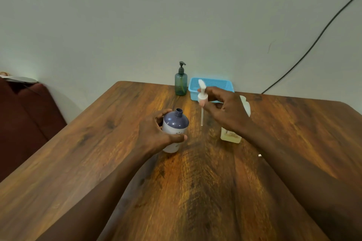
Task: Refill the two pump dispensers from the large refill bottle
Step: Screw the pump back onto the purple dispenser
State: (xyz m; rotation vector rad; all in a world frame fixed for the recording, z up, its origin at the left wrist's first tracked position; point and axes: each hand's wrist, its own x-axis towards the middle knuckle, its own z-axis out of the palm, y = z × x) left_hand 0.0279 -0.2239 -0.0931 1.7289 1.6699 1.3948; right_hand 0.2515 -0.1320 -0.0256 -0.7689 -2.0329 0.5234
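My left hand (154, 133) grips a white dispenser bottle (174, 129) with a dark blue shoulder and an open threaded neck, standing on the wooden table (195, 182). My right hand (223, 111) pinches a white pump head (201, 96) with its long dip tube hanging down, held in the air just right of the bottle. Behind my right wrist stands the large pale refill bottle (231, 136), mostly hidden by the arm. A dark green pump dispenser (180, 84) with its black pump on stands at the table's far edge.
A light blue plastic basket (211, 84) sits at the far edge, right of the green dispenser. A black cable (313, 45) runs down the wall at the right. A dark red seat (23, 115) stands left of the table.
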